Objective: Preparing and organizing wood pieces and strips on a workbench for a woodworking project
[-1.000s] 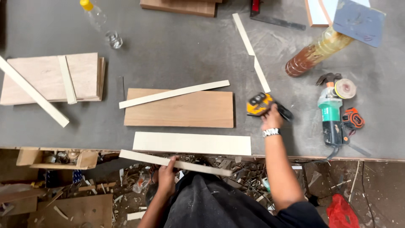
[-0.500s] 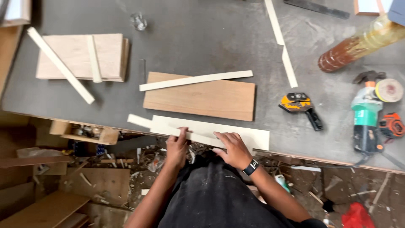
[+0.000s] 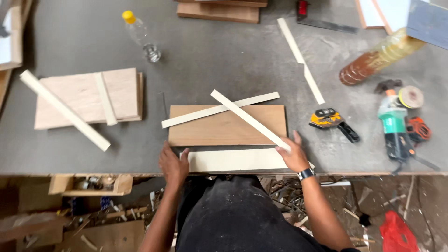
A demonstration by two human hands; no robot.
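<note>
My right hand (image 3: pixel 293 155) grips the near end of a thin pale wooden strip (image 3: pixel 247 118). The strip lies diagonally over a brown rectangular board (image 3: pixel 205 132) in the middle of the grey table (image 3: pixel 224 65). A second thin strip (image 3: pixel 191 116) crosses that board, and the held strip lies over it. Along the table's front edge sits a wide pale board (image 3: pixel 233 160). My left hand (image 3: pixel 173 163) rests flat at that board's left end, holding nothing.
A yellow tape measure (image 3: pixel 328 118) and a green angle grinder (image 3: pixel 395 125) lie to the right. Stacked plywood (image 3: pixel 77 100) with a long batten (image 3: pixel 63 109) lies left. A clear bottle (image 3: pixel 140 35) and a brown bottle (image 3: pixel 380 55) lie at the back. Below the front edge is scrap wood.
The thin strip, held by both hands at the table's front edge, now lies diagonally over the brown board in my right hand. My left hand let go and moved to the pale board's left end.
</note>
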